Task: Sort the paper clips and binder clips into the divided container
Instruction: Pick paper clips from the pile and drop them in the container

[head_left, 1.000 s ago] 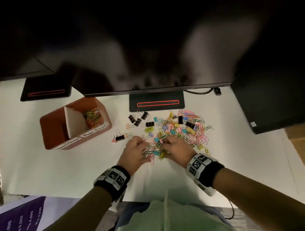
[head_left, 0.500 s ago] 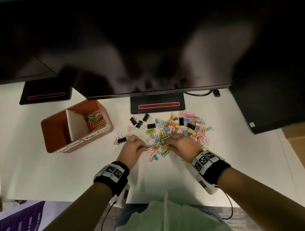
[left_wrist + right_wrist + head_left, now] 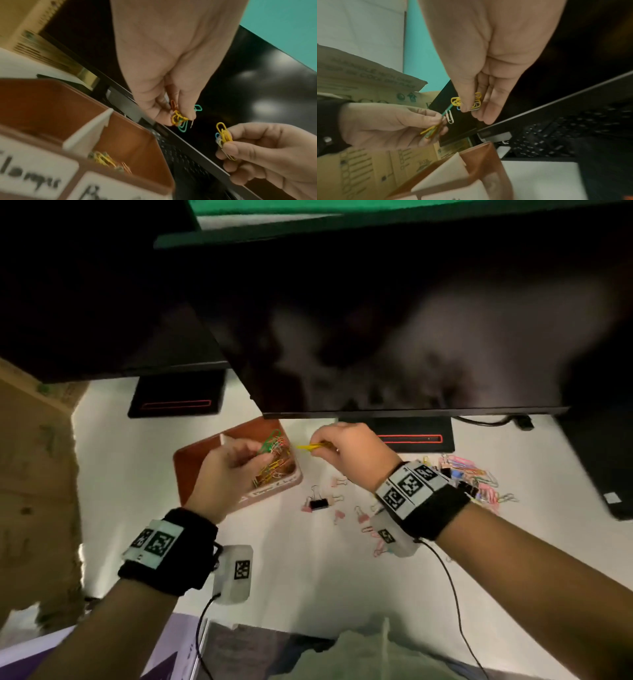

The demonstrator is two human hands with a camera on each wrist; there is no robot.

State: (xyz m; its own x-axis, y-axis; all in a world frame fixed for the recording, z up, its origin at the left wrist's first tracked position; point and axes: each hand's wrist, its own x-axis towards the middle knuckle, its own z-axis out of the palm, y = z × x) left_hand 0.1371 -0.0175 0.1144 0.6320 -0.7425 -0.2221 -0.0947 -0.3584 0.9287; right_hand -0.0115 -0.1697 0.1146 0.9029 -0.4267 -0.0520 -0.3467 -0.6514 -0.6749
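Note:
My left hand (image 3: pixel 236 463) hovers over the brown divided container (image 3: pixel 191 460) and pinches a bunch of coloured paper clips (image 3: pixel 179 119). To its right my right hand (image 3: pixel 346 446) pinches another small bunch, mostly yellow paper clips (image 3: pixel 467 101), just past the container's right wall. The container's right compartment holds several paper clips (image 3: pixel 104 160); a white divider (image 3: pixel 89 134) splits it. Loose binder clips (image 3: pixel 318 503) and the rest of the clip pile (image 3: pixel 469 474) lie on the white desk, partly hidden by my right wrist.
A large dark monitor (image 3: pixel 394 320) overhangs the desk just behind both hands, on a black stand (image 3: pixel 411 436). A second stand (image 3: pixel 176 398) is at the back left. A cardboard box (image 3: pixel 30 474) borders the desk's left edge.
Both hands lifted off the clip pile, each with a bunch of paper clips, and travelled left to the container. The head view swung left too.

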